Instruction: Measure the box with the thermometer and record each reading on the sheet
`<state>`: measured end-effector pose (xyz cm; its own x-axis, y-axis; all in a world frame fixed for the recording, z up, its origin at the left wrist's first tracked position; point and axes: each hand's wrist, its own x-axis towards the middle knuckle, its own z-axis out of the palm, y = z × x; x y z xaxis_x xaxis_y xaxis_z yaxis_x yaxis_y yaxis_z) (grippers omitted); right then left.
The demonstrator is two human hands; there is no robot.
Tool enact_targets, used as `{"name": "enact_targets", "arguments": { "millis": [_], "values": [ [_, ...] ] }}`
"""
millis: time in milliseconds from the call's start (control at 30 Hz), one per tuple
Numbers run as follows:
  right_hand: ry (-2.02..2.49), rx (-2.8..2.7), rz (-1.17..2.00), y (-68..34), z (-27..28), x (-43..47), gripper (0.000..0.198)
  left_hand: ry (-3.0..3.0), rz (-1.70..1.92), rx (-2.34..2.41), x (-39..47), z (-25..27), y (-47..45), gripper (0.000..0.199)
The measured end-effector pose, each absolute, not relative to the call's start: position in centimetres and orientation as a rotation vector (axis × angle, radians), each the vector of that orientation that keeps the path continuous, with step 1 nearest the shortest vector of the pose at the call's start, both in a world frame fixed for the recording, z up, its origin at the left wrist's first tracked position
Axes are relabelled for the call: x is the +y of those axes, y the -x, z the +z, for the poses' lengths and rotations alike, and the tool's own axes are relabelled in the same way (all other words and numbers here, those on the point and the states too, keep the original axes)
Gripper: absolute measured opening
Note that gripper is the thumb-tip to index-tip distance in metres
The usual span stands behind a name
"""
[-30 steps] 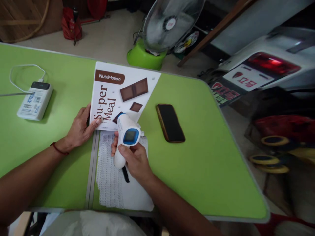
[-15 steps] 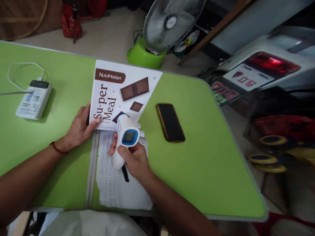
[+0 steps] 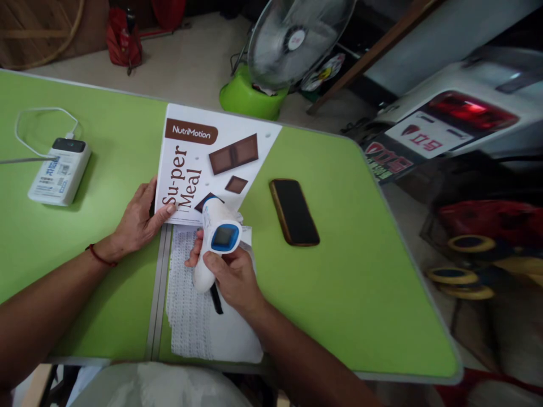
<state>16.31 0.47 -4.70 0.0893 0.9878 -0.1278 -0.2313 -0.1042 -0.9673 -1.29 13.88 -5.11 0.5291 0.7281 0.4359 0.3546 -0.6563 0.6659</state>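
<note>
My left hand (image 3: pixel 142 220) grips the lower left corner of a white box (image 3: pixel 186 192) printed "NutriMotion Su-per Meal" with chocolate pieces, its thumb on the front face. Wrapped round the handle of a white infrared thermometer (image 3: pixel 212 215), my right hand (image 3: pixel 231 277) holds it over the box's lower edge. The thermometer's blue-rimmed screen (image 3: pixel 224 237) faces me and looks dark. Beneath it lie sheets of printed paper (image 3: pixel 190 316) and a black pen (image 3: pixel 216 298), partly hidden by the right hand.
A phone in a brown case (image 3: pixel 294 212) lies on the green table (image 3: pixel 360 294), right of the box. At left sits a white power bank (image 3: pixel 59 169) with a cable. Beyond the table stand a fan (image 3: pixel 297 45), a green stool (image 3: pixel 254 99) and a white motorbike (image 3: pixel 466 113).
Almost nothing differs. The whole view has shifted very slightly; both hands keep their hold on the box and the thermometer.
</note>
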Motion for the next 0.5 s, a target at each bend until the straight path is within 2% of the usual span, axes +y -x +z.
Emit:
{"name": "enact_targets", "arguments": {
  "millis": [500],
  "values": [
    [1.173, -0.958, 1.315, -17.02, -4.42, 0.58, 0.03, -2.218, 0.981, 0.855, 13.79, -4.89, 1.34, 0.048]
  ]
}}
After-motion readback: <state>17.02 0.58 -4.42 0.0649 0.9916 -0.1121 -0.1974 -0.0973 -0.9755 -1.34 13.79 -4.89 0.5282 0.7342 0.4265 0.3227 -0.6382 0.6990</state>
